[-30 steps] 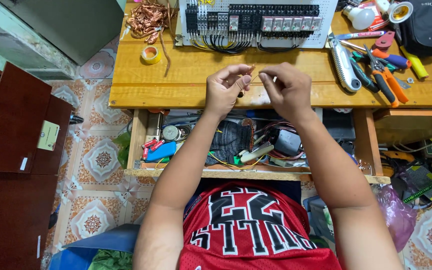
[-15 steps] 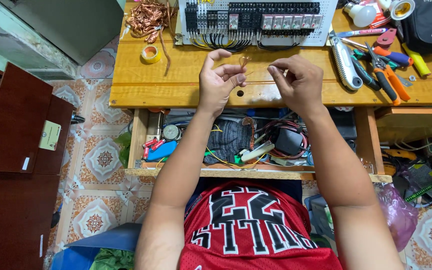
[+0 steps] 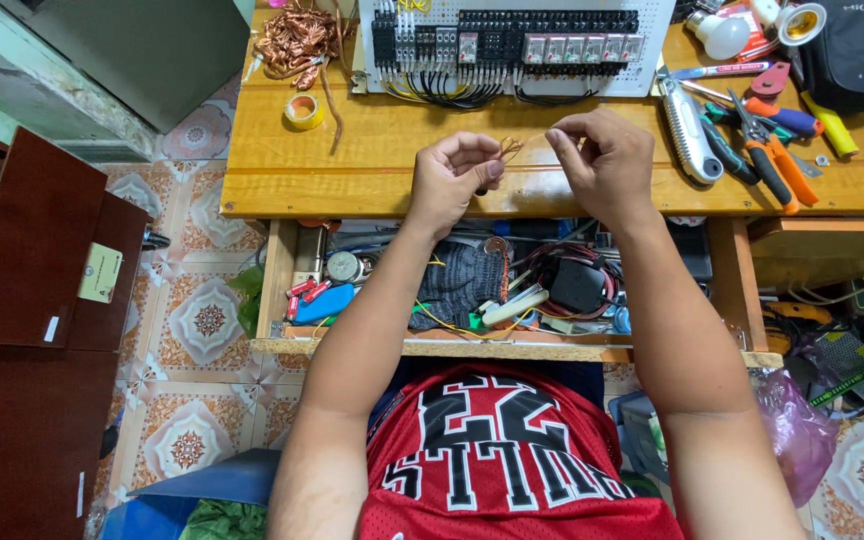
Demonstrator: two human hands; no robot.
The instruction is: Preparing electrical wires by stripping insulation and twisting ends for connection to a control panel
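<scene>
Copper wire [image 3: 518,148] is pinched at both ends above the wooden bench [image 3: 372,160], left hand [image 3: 452,180] and right hand [image 3: 607,165] each gripping it between thumb and fingertips. Since half a second ago the hands have drawn closer, the straight strand now bunching. Its long axis runs left-right, roughly level.

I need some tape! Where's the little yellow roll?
The yellow tape roll lies on the wooden bench, far left, just below the tangle of copper wire.
</scene>
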